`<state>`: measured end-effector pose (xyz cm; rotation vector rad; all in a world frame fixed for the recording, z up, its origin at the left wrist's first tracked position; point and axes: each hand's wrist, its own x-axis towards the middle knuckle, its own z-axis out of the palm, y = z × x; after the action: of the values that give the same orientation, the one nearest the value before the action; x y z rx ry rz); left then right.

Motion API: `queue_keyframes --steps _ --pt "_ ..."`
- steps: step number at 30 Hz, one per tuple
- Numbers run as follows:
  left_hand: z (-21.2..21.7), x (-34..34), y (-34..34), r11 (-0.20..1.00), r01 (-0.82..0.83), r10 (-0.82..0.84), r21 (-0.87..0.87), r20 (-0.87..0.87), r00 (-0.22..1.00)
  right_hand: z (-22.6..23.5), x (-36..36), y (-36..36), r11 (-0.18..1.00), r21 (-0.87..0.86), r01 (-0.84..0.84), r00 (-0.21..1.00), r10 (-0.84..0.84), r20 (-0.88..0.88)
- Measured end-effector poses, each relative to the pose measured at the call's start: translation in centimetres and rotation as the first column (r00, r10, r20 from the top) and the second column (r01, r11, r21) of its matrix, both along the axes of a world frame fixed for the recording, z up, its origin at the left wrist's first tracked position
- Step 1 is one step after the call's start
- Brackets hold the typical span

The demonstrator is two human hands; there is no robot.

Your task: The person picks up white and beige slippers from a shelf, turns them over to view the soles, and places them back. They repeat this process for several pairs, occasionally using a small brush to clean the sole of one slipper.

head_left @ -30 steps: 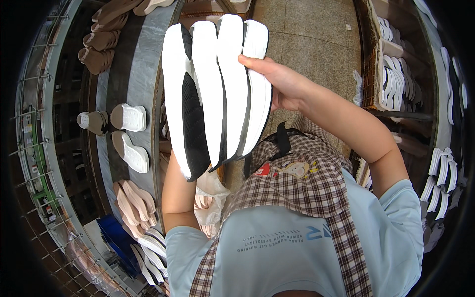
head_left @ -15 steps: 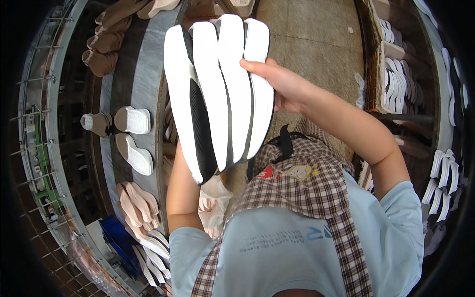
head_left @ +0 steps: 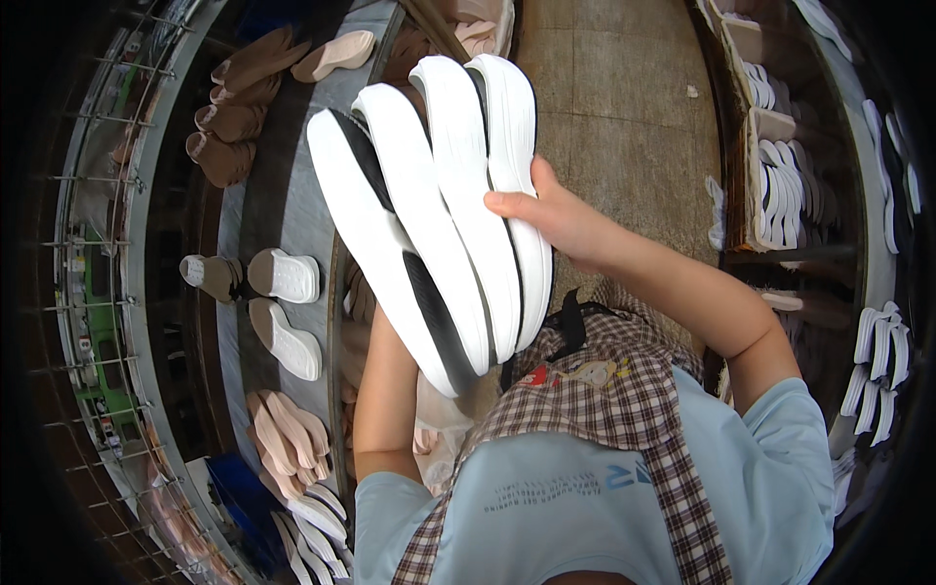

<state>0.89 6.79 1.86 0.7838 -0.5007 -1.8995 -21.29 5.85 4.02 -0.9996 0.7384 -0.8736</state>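
Several white shoe soles (head_left: 413, 180) with black undersides are held as a fanned bundle in front of my chest, their upper ends staggered. My right hand (head_left: 565, 216) grips the right side of the bundle, thumb across the white sidewall and the other fingers mostly hidden behind. From the lower left, my left forearm (head_left: 385, 400) goes up behind the soles, which cover my left hand, so its fingers do not show.
On the grey bench (head_left: 336, 97) to the left stand brown shoe uppers (head_left: 224, 161), white-soled shoes (head_left: 288, 331) and pinkish soles (head_left: 288, 434). A wire-mesh conveyor (head_left: 97, 322) runs beyond it. At right, a rack holds a crate (head_left: 749, 185) of white soles and more loose soles (head_left: 877, 366).
The bundle has come lower and tilts more, its upper ends spread further apart. My right hand has moved down with it. The bench at left appears shifted slightly right and down.
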Motion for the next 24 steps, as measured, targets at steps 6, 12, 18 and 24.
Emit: queue_keyframes --steps 6,12,18,24 --pt "0.0 0.5 -0.3 0.998 -0.037 0.037 -0.045 -0.006 0.999 -0.7 -0.7 -0.3 0.984 -0.179 -0.013 0.995 -0.005 -0.1" --pt "0.4 1.5 -0.9 0.991 -0.09 0.09 -0.1 -0.005 0.996 -1.8 -1.6 -0.1 0.95 -0.303 -0.072 0.99 0.031 -0.14" --pt "0.5 2.0 -0.8 0.978 -0.138 0.137 -0.155 -0.019 0.99 -2.2 -1.7 -0.2 0.901 -0.434 -0.028 0.994 -0.02 -0.106" --pt "1.0 1.1 0.4 0.964 -0.183 0.185 -0.194 -0.008 0.983 -2.7 -3.3 -1.1 0.802 -0.592 -0.072 0.971 -0.079 -0.226"
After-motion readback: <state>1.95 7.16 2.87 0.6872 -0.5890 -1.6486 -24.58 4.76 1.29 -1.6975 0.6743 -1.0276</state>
